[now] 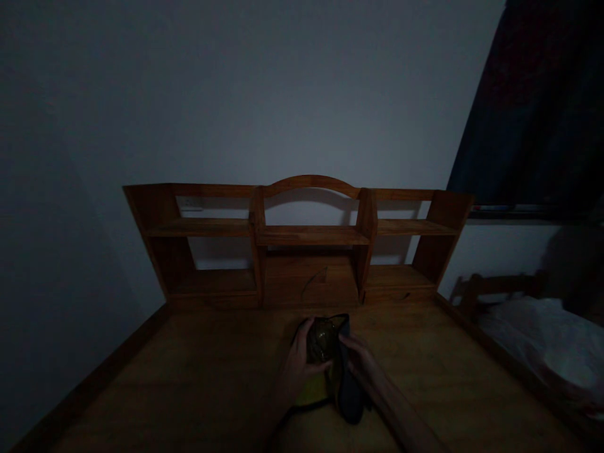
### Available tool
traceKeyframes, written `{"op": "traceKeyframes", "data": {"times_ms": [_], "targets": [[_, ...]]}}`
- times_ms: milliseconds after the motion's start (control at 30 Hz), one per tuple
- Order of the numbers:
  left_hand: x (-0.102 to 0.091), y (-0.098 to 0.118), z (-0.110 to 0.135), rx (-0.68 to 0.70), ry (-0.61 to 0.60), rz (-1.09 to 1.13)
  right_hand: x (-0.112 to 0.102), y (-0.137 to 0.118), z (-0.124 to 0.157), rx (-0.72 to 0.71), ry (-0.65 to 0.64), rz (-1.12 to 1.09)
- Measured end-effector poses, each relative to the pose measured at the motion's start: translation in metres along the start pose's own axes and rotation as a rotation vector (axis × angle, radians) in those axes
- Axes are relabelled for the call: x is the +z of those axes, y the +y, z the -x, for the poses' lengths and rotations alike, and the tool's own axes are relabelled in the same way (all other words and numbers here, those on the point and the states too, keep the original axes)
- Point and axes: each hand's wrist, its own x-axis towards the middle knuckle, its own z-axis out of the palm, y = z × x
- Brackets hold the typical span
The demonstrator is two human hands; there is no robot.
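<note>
I note that the left hand point(297, 357) clasps the glossy object point(323, 340) while the right hand point(360, 358) pinches dark fabric point(349, 396); tugging could dislodge the former.

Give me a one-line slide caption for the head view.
Over a dim wooden desk, the left hand holds a shiny round object, the right hand a dark flap.

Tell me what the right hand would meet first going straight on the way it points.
The right hand would first meet the dark flap it holds; beyond that, probably the shiny round object in the left hand, though dim light leaves depth unclear.
</note>
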Motion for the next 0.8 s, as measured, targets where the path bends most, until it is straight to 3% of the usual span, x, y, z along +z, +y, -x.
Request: {"op": "traceKeyframes", "data": {"times_ms": [433,800], "targets": [[0.003,-0.012,0.002,0.177,-0.019,-0.154,-0.002,0.006,-0.003,-0.019,0.042,0.026],[-0.001,0.003,0.005,0.139,-0.116,-0.098,-0.014,0.016,-0.009,-0.016,0.123,0.065]]}}
